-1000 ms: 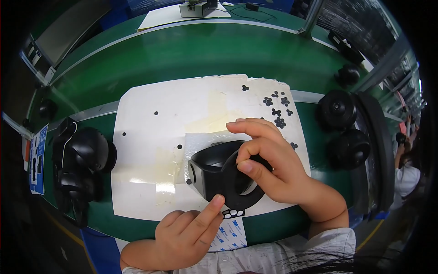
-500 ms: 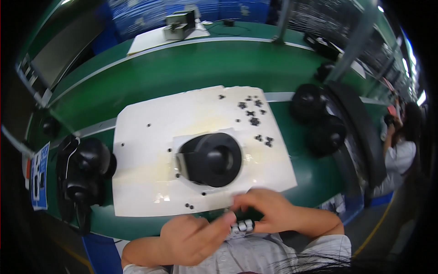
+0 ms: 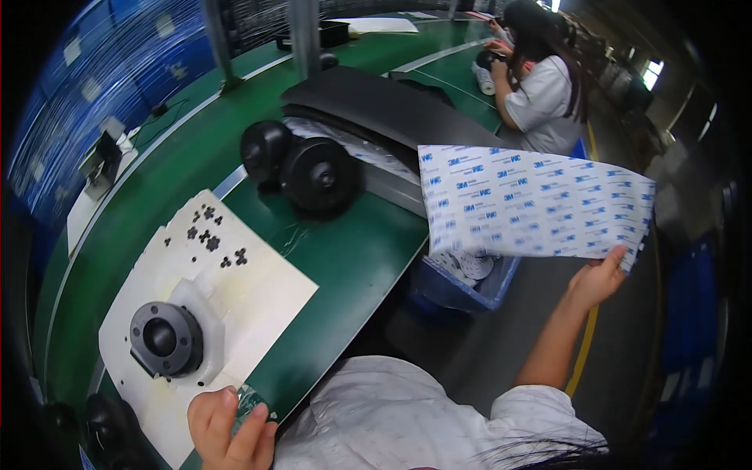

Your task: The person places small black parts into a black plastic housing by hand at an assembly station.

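Observation:
My right hand (image 3: 597, 280), stretched far out to the right, is closed on the lower corner of a white sheet of backing paper (image 3: 529, 207) with blue print, which hangs over the aisle. My left hand (image 3: 223, 431) is low at the table's front edge, fingers bent and apart, with nothing visible between them. It is nearest to a white board (image 3: 266, 290). On that board stands a round black part (image 3: 166, 341) with a deep central hollow and small holes round its face, resting by a whitish pad. Several small black pad pieces (image 3: 211, 243) lie scattered farther up the board.
Black domed parts (image 3: 321, 176) stand on the green table (image 3: 352, 266) beside stacked black foam sheets (image 3: 384, 102). A blue bin (image 3: 493, 294) with discarded white pieces is below the table edge. A co-worker (image 3: 540, 94) sits farther along. More black parts (image 3: 113, 431) are at lower left.
The view has swung to the right. My hands, earlier close together by my body with small black-and-white pieces, are now far apart. The right one now has the printed sheet.

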Demonstrator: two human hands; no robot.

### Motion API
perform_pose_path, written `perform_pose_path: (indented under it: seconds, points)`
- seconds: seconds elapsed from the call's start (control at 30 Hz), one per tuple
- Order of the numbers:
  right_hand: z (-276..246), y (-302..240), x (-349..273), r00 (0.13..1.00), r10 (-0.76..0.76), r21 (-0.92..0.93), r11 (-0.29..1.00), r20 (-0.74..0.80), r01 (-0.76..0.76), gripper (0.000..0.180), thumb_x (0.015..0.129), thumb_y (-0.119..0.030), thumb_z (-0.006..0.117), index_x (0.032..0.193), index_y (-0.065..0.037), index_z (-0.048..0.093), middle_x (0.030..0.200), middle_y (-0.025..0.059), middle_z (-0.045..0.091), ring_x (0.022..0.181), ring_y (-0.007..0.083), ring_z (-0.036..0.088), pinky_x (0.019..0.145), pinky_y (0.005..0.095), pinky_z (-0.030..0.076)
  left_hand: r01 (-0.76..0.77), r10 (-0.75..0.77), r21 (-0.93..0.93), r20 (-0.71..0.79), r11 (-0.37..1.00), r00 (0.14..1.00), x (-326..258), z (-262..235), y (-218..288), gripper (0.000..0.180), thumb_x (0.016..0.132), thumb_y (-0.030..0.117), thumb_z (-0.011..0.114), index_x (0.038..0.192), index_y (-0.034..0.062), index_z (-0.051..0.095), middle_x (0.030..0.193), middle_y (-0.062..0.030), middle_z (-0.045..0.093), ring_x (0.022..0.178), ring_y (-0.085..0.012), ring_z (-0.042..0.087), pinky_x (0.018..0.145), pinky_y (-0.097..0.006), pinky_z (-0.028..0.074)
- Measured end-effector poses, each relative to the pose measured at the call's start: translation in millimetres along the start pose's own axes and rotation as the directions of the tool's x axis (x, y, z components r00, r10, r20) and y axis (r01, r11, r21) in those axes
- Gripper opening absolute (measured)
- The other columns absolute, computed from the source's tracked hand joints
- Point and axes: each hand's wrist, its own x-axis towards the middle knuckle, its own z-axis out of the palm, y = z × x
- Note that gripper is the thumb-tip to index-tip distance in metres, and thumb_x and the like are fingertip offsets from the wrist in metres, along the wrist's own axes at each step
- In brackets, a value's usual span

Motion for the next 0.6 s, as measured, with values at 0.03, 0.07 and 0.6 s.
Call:
perform_pose_path:
  seconds: [0.03, 0.07, 0.6]
  points:
    - [-17.1, 15.4, 4.7, 0.996, -0.062, -0.126, 0.991, -0.059, 0.054, 0.031, 0.09, -0.017, 0.046, 0.11, 0.007, 0.046, 0.102, 0.0158, 0.056, 0.089, 0.0207, 0.057, 0.077, 0.0299, 0.046, 0.014, -0.014, -0.016, 0.015, 1.0, 1.0, 2.8, 2.0, 0.6, 0.036, 0.07, 0.008, 0.061, 0.104, 0.007, 0.053, 0.124, -0.0182, 0.04, 0.095, -0.0355, 0.048, 0.08, -0.045, 0.039]
    - [-25.8, 30.5, 5.8, 0.987, -0.121, -0.25, 0.964, -0.105, 0.092, 0.031, 0.09, -0.016, 0.046, 0.113, 0.005, 0.046, 0.102, 0.016, 0.055, 0.088, 0.0207, 0.057, 0.076, 0.029, 0.046, 0.082, -0.08, -0.04, 0.047, 0.996, 0.996, 8.7, 0.2, 7.0, 0.035, 0.068, 0.004, 0.06, 0.103, 0.006, 0.053, 0.123, -0.0188, 0.04, 0.095, -0.0361, 0.048, 0.081, -0.044, 0.039]
    - [-67.2, 250.6, -67.7, 0.914, 0.399, -0.967, 0.199, -0.071, -0.162, 0.05, 0.076, -0.005, 0.052, 0.124, -0.003, 0.038, 0.132, 0.017, 0.029, 0.123, 0.032, 0.029, 0.1, 0.037, 0.027, 0.177, -0.177, 0.007, 0.038, 0.984, 0.984, 10.9, 8.9, 12.2, 0.031, 0.071, 0.001, 0.057, 0.102, 0.0031, 0.054, 0.124, -0.0208, 0.04, 0.1, -0.0339, 0.048, 0.085, -0.042, 0.038]
